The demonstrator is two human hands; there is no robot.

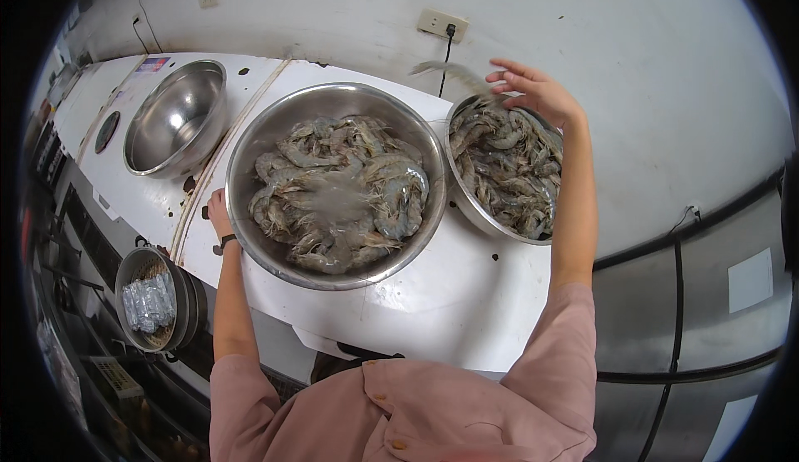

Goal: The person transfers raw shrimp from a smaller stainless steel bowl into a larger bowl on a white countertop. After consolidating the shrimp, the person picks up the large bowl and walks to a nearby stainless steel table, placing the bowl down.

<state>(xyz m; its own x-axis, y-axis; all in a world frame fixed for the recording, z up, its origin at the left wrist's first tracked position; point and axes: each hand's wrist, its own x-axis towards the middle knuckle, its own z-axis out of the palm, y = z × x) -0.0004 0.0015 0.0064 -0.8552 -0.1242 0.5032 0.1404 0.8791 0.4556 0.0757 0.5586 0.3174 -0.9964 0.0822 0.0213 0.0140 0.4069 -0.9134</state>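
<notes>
A large metal bowl (283,272) heaped with raw grey shrimp (320,158) stands before me on the white worktop. My left hand (219,212) grips its left side near the rim; part of the fingers is hidden. Behind and to the right sits a smaller metal bowl (487,222), also full of shrimp (508,166). Over that bowl's far edge my right hand (531,94) is raised with its fingers apart. Just left of its fingertips, a motion-blurred shrimp (454,71) appears in the air. Blur also covers the middle of the large bowl's heap.
A third metal bowl (179,121), with nothing seen in it, tilts at the left beside a dark round lid-like disc (107,132). A pot (148,252) with a clear plastic bag stands lower left. The wall has a socket (443,26) with a plugged cord; steel doors (637,312) stand right.
</notes>
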